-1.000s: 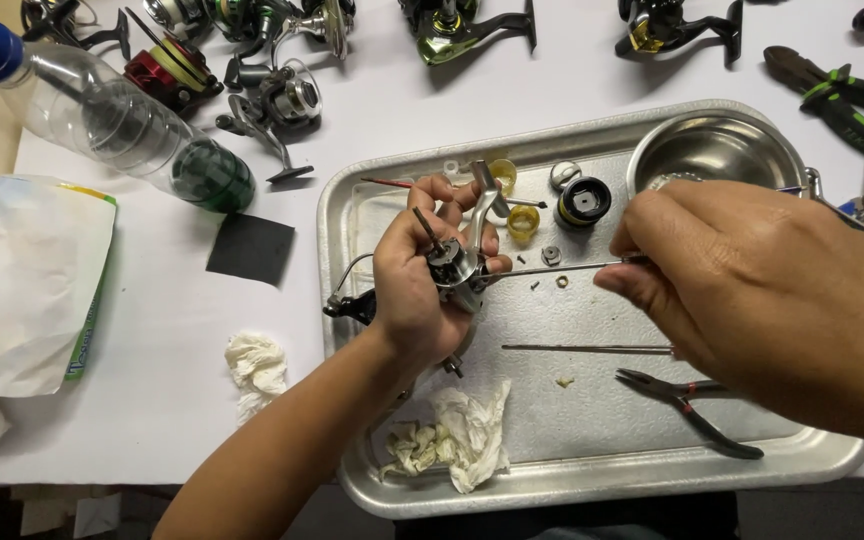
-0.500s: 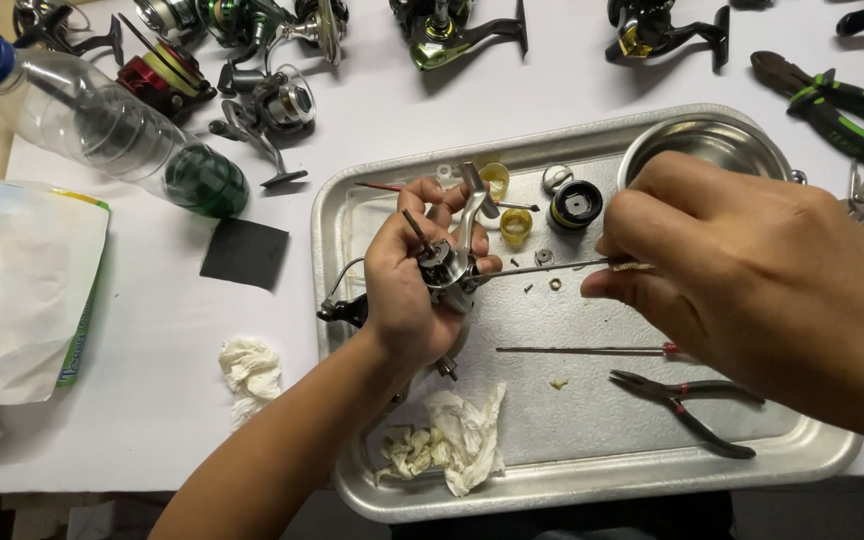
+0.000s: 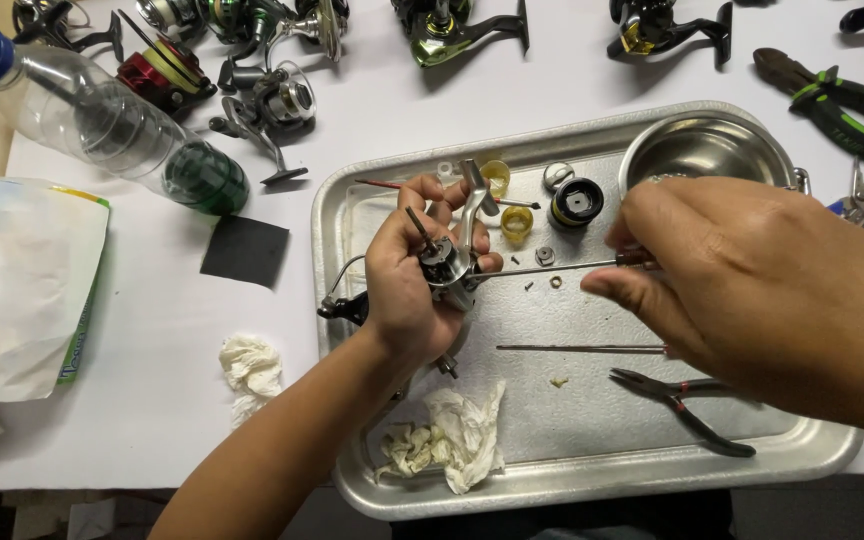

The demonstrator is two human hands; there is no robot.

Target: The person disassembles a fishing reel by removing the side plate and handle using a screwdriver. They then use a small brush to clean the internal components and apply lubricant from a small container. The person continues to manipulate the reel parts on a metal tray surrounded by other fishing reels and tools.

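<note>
Nothing much has moved: my left hand (image 3: pixel 407 285) still grips the reel (image 3: pixel 449 262) above the tray (image 3: pixel 592 480), my right hand (image 3: pixel 752 290) pinching the screwdriver (image 3: pixel 552 268).

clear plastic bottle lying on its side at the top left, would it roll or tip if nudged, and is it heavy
The clear plastic bottle with the blue cap lies on its side on the white table, so it would probably roll rather than tip. It looks mostly empty, with only dark green at its base, so likely light. Its thin walls may dent when squeezed.

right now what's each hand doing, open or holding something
Left hand: closed around the fishing reel body.
Right hand: closed, pinching the screwdriver, whose tip meets the reel.
</note>
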